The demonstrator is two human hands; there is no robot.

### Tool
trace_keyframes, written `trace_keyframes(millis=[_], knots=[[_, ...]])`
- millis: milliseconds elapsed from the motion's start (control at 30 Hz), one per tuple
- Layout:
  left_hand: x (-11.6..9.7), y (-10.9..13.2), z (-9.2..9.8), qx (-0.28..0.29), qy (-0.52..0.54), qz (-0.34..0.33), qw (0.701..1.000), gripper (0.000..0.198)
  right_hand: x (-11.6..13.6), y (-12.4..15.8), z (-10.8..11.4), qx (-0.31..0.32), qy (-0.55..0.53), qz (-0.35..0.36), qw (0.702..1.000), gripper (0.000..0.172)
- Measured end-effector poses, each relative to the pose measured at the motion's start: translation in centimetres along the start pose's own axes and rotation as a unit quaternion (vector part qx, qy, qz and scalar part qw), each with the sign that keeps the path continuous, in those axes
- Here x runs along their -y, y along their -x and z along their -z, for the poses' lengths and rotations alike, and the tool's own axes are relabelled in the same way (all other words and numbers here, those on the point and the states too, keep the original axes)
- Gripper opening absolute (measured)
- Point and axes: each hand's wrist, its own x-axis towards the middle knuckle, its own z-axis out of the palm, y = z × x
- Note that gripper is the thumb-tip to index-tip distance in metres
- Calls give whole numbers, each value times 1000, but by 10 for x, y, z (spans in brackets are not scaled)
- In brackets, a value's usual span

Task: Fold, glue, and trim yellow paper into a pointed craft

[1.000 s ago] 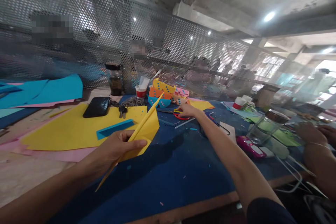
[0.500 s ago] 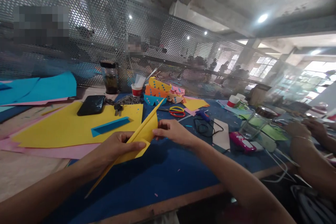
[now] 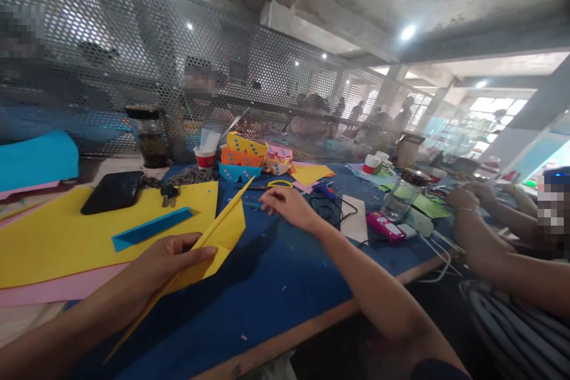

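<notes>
My left hand (image 3: 176,252) pinches a folded yellow sheet (image 3: 229,234), thumb on the near side, its long edge slanting up to the right. The sheet is held tilted above the blue table surface (image 3: 285,273). Off to the right of the sheet, my right hand (image 3: 287,205) holds nothing, its fingers loosely bent and apart. Just behind that hand lie scissors (image 3: 279,183), their yellow handle partly showing and the rest hidden. Left of the folded sheet, a folded blue strip (image 3: 151,228) rests on a large yellow sheet (image 3: 48,249).
A black phone (image 3: 113,192) and keys (image 3: 169,193) lie on the yellow sheet. Colourful paper crowns (image 3: 240,157) stand by a paper cup (image 3: 205,157). To the right are a glue gun (image 3: 323,191), a pink device (image 3: 386,228), a glass jar (image 3: 403,196) and a co-worker's arms (image 3: 485,237).
My right hand has let go of the folded yellow sheet and moved away from it toward the scissors. My left hand still holds the sheet. The view has turned to the right.
</notes>
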Motion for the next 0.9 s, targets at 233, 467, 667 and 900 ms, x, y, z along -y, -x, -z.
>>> trace_keyframes(millis=[233,467,667,900], knots=[[5,0,-7,-8,30,-7,999,67,-30,-12,37,-141,129,-36,981,15],[-4,7,-8,8,44,-1,999,56,-24,-4,4,-98,97,10,990,12],[-8,8,-10,42,73,28,996,57,-19,2,-13,-63,7,39,997,9],[-13,10,-13,73,88,45,992,69,-7,11,-30,44,-127,39,990,45]])
